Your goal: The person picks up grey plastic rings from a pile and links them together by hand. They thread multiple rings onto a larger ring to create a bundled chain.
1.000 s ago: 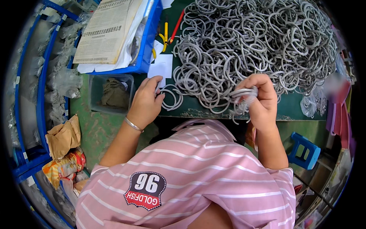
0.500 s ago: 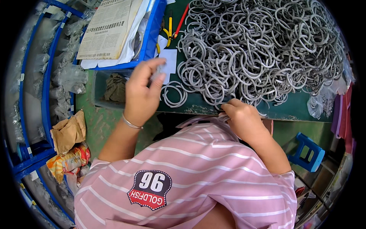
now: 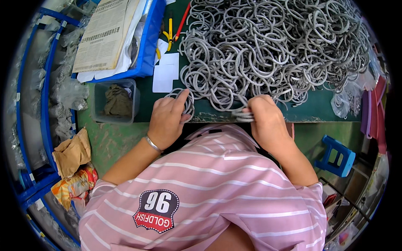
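We look down from the wearer's head through one upright, wide fisheye view, close above the pink, white-striped cloth shirt (image 3: 201, 180). We face the flat, dark green tabletop (image 3: 310, 112), the bare left hand (image 3: 168, 119) and bare right hand (image 3: 268, 122) near centre.

On the pink striped shirt (image 3: 251, 201), a shield-shaped patch (image 3: 155, 211) carries large white numerals on a dark field and white capital letters on a red band, all upside down in this view. The newspaper (image 3: 100, 37), on the blue bin (image 3: 153, 46) by the left edge of the surface (image 3: 203, 113), shows a bold dark heading line and blocks of small print. Small white labels (image 3: 63, 24) stick to the blue shelf frame (image 3: 50, 62); any writing there is too small to read.
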{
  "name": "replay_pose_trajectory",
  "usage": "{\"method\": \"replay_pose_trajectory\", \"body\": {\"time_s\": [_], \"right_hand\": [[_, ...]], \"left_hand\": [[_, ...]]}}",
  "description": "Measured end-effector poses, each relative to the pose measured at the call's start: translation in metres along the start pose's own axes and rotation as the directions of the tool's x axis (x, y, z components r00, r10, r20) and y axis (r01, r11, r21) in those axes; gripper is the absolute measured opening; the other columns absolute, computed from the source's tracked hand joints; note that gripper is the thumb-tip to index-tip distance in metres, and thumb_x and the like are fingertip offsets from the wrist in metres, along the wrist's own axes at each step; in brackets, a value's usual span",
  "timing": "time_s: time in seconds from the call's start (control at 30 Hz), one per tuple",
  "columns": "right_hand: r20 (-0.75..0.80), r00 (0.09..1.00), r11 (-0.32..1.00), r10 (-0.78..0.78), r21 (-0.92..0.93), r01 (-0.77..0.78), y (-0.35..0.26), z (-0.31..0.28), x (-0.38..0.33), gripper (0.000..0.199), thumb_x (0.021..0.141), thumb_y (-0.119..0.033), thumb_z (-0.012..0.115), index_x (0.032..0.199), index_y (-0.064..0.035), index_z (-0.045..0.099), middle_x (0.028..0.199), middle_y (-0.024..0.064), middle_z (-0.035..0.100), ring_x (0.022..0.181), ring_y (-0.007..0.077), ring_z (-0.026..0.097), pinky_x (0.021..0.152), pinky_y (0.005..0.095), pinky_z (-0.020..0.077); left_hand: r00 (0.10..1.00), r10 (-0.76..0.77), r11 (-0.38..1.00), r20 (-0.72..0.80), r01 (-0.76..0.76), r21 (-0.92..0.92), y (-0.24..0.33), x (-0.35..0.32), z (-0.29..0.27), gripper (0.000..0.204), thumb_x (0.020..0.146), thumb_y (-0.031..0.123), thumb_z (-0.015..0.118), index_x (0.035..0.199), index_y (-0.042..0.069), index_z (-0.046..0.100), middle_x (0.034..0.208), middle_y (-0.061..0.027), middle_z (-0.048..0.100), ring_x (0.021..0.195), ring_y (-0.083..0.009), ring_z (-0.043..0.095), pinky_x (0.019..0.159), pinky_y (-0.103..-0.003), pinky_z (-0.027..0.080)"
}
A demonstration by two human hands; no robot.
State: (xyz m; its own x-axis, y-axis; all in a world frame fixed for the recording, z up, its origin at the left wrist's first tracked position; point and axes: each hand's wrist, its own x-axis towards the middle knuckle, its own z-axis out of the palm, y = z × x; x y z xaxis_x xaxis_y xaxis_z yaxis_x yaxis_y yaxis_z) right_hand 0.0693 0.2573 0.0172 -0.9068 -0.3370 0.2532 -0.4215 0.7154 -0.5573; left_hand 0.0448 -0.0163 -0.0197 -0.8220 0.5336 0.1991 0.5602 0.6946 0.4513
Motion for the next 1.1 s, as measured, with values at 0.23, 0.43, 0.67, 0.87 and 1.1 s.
{"method": "replay_pose_trajectory", "body": {"time_s": [0.23,0.43,0.67,0.87,1.1], "right_hand": [[-0.088,0.996,0.991,0.011,-0.129,-0.022,-0.002,0.004,0.002,0.02,0.078,0.0,0.059,0.096,0.0004,0.049,0.071,0.0153,0.056,0.068,0.0338,0.057,0.061,0.0429,0.046],[0.06,0.997,0.968,0.039,-0.249,-0.023,-0.011,0.003,0.005,0.022,0.076,0.0,0.053,0.098,0.0024,0.05,0.073,0.0142,0.057,0.068,0.0321,0.057,0.061,0.041,0.0489],[0.127,0.991,0.945,0.051,-0.326,-0.007,-0.014,0.005,0.006,0.032,0.072,0.002,0.053,0.104,0.0073,0.05,0.079,0.0163,0.057,0.074,0.0334,0.057,0.062,0.0406,0.0499],[-0.022,0.995,0.994,0.102,-0.04,-0.103,-0.003,-0.005,-0.002,0.035,0.07,0.011,0.051,0.104,0.0039,0.053,0.083,0.0175,0.059,0.074,0.032,0.06,0.064,0.038,0.049],[-0.003,0.938,0.919,0.346,0.2,-0.338,-0.01,-0.008,0.006,0.029,0.074,0.012,0.051,0.101,0.002,0.053,0.081,0.0202,0.059,0.077,0.0366,0.061,0.067,0.0403,0.0485]], "left_hand": [[0.989,-0.138,0.979,0.047,0.144,-0.144,0.005,0.01,-0.014,0.072,0.064,-0.001,0.07,0.131,0.0,0.043,0.08,-0.0095,0.055,0.077,-0.0284,0.054,0.071,-0.039,0.044],[0.867,-0.489,0.467,0.098,0.355,-0.81,-0.006,0.009,-0.031,0.052,0.081,-0.003,0.059,0.131,-0.002,0.043,0.086,-0.0079,0.06,0.077,-0.0153,0.063,0.068,-0.024,0.048],[0.746,-0.634,-0.056,0.203,0.218,-0.974,-0.02,0.016,-0.05,0.042,0.09,0.001,0.047,0.13,-0.008,0.04,0.09,-0.0113,0.062,0.083,-0.021,0.066,0.077,-0.034,0.055],[0.856,-0.479,-0.289,0.197,0.059,-0.956,-0.035,0.012,-0.051,0.043,0.087,0.003,0.046,0.127,-0.009,0.041,0.088,-0.0105,0.061,0.078,-0.0172,0.063,0.076,-0.034,0.055],[0.663,-0.349,-0.224,0.662,0.626,-0.747,-0.015,0.005,-0.046,0.034,0.09,0.014,0.058,0.118,-0.004,0.055,0.074,0.0,0.057,0.051,-0.0035,0.043,0.052,-0.024,0.048]]}}
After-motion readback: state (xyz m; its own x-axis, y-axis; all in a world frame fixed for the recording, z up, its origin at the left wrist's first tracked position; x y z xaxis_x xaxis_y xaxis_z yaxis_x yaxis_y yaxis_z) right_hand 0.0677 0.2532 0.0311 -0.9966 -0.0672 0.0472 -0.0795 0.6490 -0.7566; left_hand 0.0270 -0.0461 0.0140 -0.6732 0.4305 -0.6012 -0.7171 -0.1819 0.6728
